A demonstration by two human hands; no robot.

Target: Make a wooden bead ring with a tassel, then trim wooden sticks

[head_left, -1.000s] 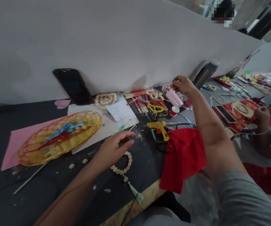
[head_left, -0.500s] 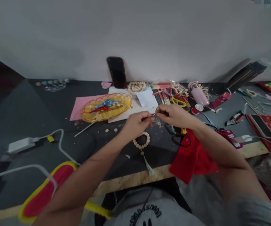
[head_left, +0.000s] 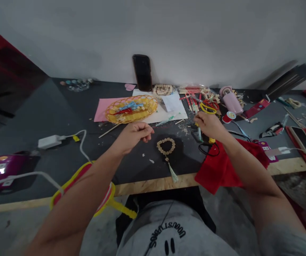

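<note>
My left hand point(head_left: 135, 134) hovers over the dark table with its fingers pinched together on something too thin to make out. My right hand point(head_left: 207, 123) is apart from it, fingers curled closed, just above a yellow glue gun point(head_left: 211, 140). Between the two hands lies a ring of pale beads with a green tassel point(head_left: 167, 149), flat on the table and untouched. What the right hand's fingers grip, if anything, is hidden.
A yellow woven basket point(head_left: 131, 109) rests on pink and white paper. A black phone point(head_left: 142, 72) leans on the wall. Scissors point(head_left: 207, 106), a pink bottle point(head_left: 231, 100), a red thread spool point(head_left: 229, 116), red cloth point(head_left: 222, 167), a white charger point(head_left: 49, 141) and a yellow-red racket point(head_left: 70, 185) lie about.
My hands were pinched together over the bead ring half a second ago; now they have drawn apart to either side. A second ago my right hand was reaching by the pink bottle.
</note>
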